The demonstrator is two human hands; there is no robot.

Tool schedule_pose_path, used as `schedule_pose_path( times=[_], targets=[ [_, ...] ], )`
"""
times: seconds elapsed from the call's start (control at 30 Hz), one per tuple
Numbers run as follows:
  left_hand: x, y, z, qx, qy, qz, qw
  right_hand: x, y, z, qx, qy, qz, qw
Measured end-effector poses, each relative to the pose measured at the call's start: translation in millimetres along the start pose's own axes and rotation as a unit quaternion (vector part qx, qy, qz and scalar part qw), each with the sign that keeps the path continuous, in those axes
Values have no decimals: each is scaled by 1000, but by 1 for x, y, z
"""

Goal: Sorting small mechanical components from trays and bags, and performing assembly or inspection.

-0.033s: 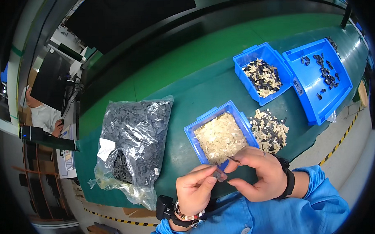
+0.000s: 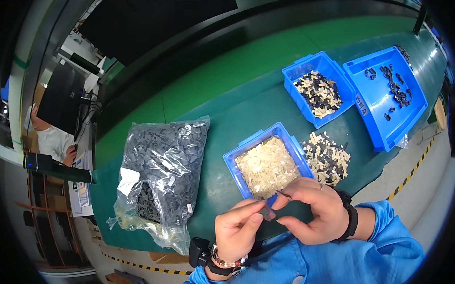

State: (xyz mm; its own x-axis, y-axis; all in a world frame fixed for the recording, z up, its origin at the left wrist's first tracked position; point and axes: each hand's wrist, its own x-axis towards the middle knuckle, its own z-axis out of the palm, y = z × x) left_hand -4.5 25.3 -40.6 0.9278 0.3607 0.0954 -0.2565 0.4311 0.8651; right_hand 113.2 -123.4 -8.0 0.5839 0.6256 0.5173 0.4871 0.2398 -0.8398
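My left hand (image 2: 236,229) is closed in a pinch on a small dark, partly see-through piece (image 2: 268,213). Facing it, my right hand (image 2: 314,209) is curled, its thumb apart from the index finger. A thin dark sliver (image 2: 285,194) shows at its fingers, too small to name. Just beyond both hands stands a blue bin (image 2: 233,164) filled with small cream-coloured flat pieces (image 2: 267,165). A loose pile of black and cream pieces (image 2: 328,158) lies on the green table to its right.
To the left lies a clear plastic bag (image 2: 163,169) of dark grey pieces. Farther right stand a blue bin (image 2: 298,97) of mixed pieces and a wide blue tray (image 2: 382,129) with black parts. Another person's hand (image 2: 70,155) shows at the far left.
My left hand and the small piece in its pinch have shifted very slightly. Nothing else has visibly moved.
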Motion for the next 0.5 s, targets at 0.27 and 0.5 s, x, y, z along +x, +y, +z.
schedule_pose_path(
  times=[0.27,0.5],
  targets=[
    [-6,3,-4,-59,-29,-145,987,0,8,-5,80,-62,10,995],
    [2,24,13,280,-27,20,959,-5,6,0,59,8,33,998]
  ],
)
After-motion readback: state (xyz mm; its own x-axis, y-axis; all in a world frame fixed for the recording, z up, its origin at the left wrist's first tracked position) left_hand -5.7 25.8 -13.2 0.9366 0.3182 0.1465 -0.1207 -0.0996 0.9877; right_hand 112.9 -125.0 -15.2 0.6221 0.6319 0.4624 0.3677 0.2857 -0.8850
